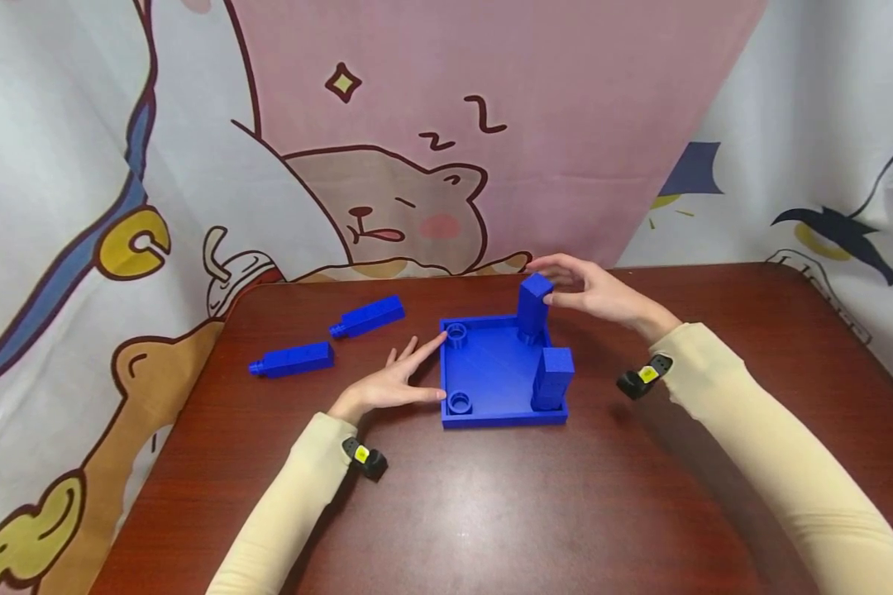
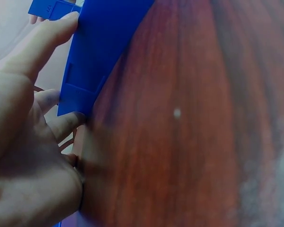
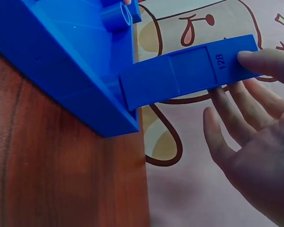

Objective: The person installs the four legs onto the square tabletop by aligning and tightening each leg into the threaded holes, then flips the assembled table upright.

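A square blue tray [image 1: 494,368] with a raised rim lies on the table. Round sockets stand in its two left corners, a far one [image 1: 456,332] and a near one [image 1: 459,402]. At the far right corner, my right hand [image 1: 599,293] pinches the top of an upright blue post [image 1: 533,310], thumb on one face and fingers behind. That post [image 3: 165,78] bears the number 128 in the right wrist view. Another blue post [image 1: 554,380] stands at the near right corner. My left hand [image 1: 390,384], fingers spread, touches the tray's left side with thumb and fingertip.
Two loose blue posts lie on the table left of the tray, a farther one [image 1: 370,316] and a nearer one [image 1: 294,360], each with a narrow threaded-looking end pointing left. The brown wooden table [image 1: 491,504] ends at the back against a cartoon-printed curtain [image 1: 565,124].
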